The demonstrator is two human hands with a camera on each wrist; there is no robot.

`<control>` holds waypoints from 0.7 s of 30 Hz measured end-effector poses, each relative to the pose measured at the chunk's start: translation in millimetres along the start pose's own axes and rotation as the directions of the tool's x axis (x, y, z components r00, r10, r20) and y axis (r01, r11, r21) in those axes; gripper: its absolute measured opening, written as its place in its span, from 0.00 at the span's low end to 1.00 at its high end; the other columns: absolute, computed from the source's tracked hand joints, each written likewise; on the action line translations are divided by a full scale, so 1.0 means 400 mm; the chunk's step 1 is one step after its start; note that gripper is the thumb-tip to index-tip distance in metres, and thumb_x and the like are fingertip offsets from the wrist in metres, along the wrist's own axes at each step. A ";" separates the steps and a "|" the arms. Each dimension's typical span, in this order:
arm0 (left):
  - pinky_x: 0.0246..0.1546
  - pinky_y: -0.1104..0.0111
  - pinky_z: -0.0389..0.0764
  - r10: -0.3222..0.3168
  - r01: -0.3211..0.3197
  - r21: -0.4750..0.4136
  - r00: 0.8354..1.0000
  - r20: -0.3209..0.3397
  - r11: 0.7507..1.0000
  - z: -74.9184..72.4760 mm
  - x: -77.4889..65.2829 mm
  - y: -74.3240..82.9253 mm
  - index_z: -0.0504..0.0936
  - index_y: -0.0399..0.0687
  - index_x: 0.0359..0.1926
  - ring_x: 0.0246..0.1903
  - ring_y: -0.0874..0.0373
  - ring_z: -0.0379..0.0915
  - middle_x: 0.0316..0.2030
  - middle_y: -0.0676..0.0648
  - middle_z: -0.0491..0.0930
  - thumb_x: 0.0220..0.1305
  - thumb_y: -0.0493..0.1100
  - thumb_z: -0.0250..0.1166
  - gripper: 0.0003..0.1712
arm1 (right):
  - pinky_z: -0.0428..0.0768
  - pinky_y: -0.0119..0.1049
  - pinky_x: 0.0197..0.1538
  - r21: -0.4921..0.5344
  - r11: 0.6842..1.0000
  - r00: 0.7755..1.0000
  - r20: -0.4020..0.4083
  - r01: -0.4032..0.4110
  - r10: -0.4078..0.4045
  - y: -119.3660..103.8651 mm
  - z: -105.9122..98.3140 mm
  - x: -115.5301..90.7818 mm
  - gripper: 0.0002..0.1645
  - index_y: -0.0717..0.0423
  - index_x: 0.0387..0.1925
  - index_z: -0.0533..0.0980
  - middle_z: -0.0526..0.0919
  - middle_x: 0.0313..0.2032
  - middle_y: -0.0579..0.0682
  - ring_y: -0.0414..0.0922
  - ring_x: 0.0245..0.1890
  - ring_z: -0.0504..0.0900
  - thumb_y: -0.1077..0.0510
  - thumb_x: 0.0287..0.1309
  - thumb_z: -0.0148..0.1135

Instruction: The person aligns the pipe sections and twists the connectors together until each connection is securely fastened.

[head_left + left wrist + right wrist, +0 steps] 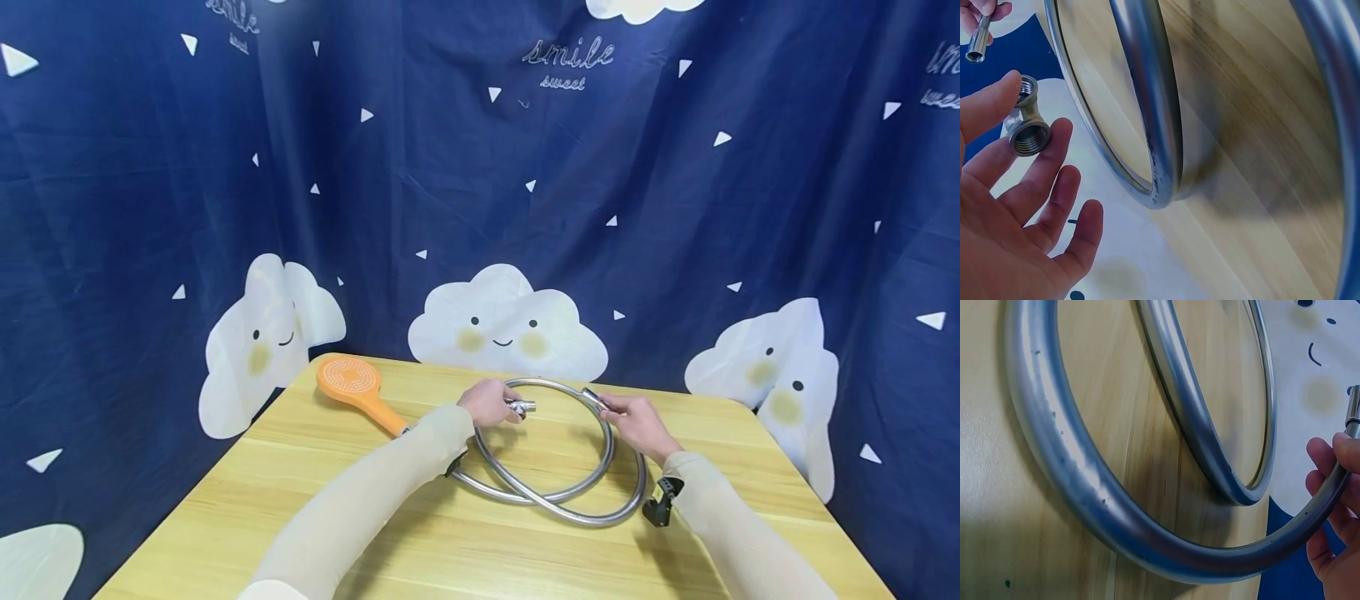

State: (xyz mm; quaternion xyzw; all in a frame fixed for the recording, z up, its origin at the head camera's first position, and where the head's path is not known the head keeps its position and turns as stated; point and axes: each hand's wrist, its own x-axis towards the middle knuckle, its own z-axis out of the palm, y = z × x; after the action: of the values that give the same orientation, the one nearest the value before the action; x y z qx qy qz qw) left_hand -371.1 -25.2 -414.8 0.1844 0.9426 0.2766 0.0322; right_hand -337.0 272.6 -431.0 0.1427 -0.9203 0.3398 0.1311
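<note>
A coiled silver hose (558, 475) lies on the wooden table (375, 533). My left hand (501, 407) pinches a small metal tee fitting (522, 407) between thumb and fingers (1041, 169); its threaded openings show in the left wrist view, tee fitting (1025, 124). My right hand (622, 414) grips the hose's free end (595, 397) a little above the table, to the right of the fitting and apart from it. The same hose end (977, 39) points toward the fitting. In the right wrist view my fingers (1329, 487) curl round the hose (1147, 544) just below its end connector (1353, 411).
An orange hand shower head (352, 383) lies at the table's back left, its handle running toward my left forearm. A dark blue curtain (480, 167) with cloud prints hangs close behind and around the table. Bare tabletop lies in front of the coil.
</note>
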 end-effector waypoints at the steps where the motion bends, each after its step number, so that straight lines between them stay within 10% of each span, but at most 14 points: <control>1: 0.47 0.61 0.77 0.002 -0.002 0.000 1.000 -0.001 1.000 0.000 0.000 0.000 0.88 0.61 0.51 0.42 0.58 0.77 0.43 0.56 0.88 0.54 0.50 0.76 0.21 | 0.81 0.48 0.52 -0.004 1.000 1.000 0.000 0.000 0.000 -0.002 0.001 0.001 0.21 0.66 0.58 0.79 0.82 0.55 0.64 0.59 0.54 0.83 0.65 0.63 0.64; 21: 0.54 0.59 0.78 0.005 -0.006 0.038 1.000 0.019 0.999 -0.006 0.005 0.010 0.85 0.63 0.57 0.57 0.54 0.77 0.56 0.54 0.84 0.55 0.51 0.76 0.26 | 0.67 0.29 0.25 0.004 0.994 0.987 0.119 0.109 -0.109 -0.035 0.031 0.022 0.20 0.67 0.56 0.80 0.88 0.47 0.61 0.41 0.27 0.74 0.67 0.62 0.64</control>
State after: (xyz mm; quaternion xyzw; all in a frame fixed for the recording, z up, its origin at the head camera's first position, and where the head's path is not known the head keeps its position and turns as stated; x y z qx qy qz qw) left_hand -372.0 -22.5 -410.4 0.1901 0.9468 0.2571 0.0369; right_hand -341.9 252.6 -428.6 0.2128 -0.9178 0.3216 0.0945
